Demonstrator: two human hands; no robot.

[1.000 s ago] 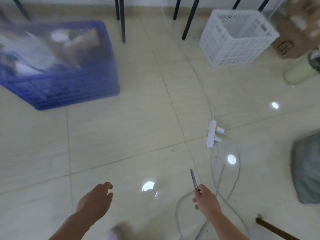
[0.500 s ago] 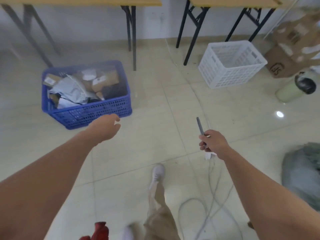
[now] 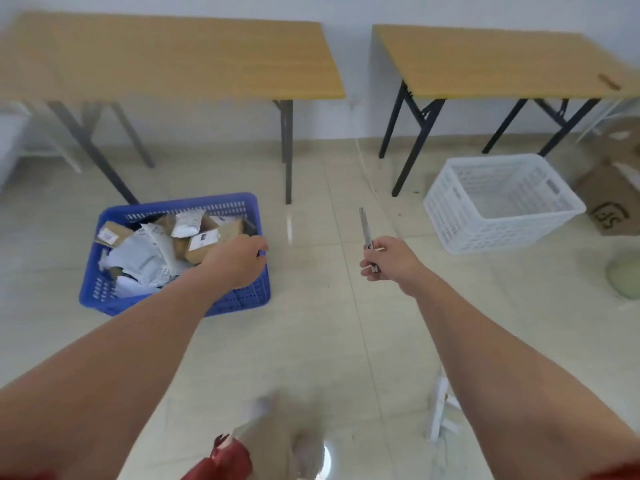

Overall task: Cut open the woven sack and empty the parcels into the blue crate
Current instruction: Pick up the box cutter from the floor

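So compared to half a second back, the view has tipped up a lot: both desks' tops show in full now, and the grey sack that sat at the right edge is gone from sight. The left hand (image 3: 239, 261) has gone from hovering short of the blue crate (image 3: 114, 299) to sitting right over its right rim, fingers curled at the edge, but I can't tell if it's actually gripping the rim or just touching it. The right hand (image 3: 391, 259) is still fisted around the utility knife (image 3: 364, 227), tip pointing up and away, just held further out.

Hard-to-read stuff: the bottom of the frame is a blur, a leg, a pale shoe and something red. The cardboard box (image 3: 613, 206) and the pale green thing (image 3: 625, 277) are cut off at the right edge. Left desk (image 3: 166, 60) legs are smeared.

The crate sits on the floor in front of the left desk, full of parcels (image 3: 152, 251), brown boxes and white mailers. The knife hand is well to its right, between it and the white crate (image 3: 502, 202), which stands by the right desk (image 3: 491, 64).
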